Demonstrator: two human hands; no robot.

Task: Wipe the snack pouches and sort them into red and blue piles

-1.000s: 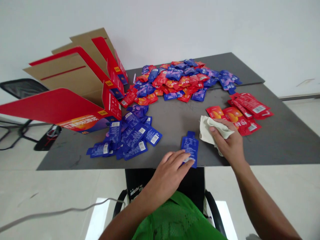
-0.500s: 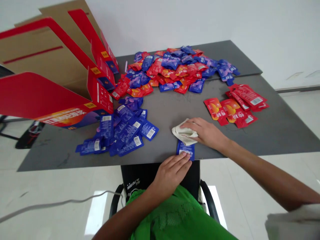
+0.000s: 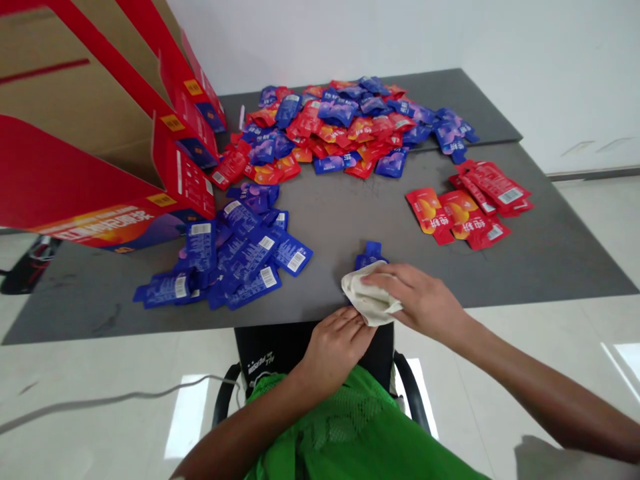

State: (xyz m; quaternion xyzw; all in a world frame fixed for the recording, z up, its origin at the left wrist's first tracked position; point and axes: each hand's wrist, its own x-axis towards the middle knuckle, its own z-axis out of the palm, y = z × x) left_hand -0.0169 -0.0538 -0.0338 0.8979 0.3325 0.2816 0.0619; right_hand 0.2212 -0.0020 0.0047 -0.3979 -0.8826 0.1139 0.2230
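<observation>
A white cloth is bunched under my right hand, whose fingers are closed on it. Beneath the cloth lies a blue pouch at the table's front edge; only its spout end and upper part show clearly, the rest being covered. My left hand rests at the pouch's near end, fingers stretched out flat and together, their tips partly hidden by the cloth. To the left is a loose stack of blue pouches, labels up. Several red pouches lie in a group to the right.
A mixed heap of red and blue pouches covers the back of the grey table. Open red cardboard boxes stand at the left. A black chair is below the front edge, and a grey cable runs at lower left.
My right hand has drawn the cloth toward me over the blue pouch, down to my left fingers. The pouch's spout end has come into view. The whole view has shifted slightly.
</observation>
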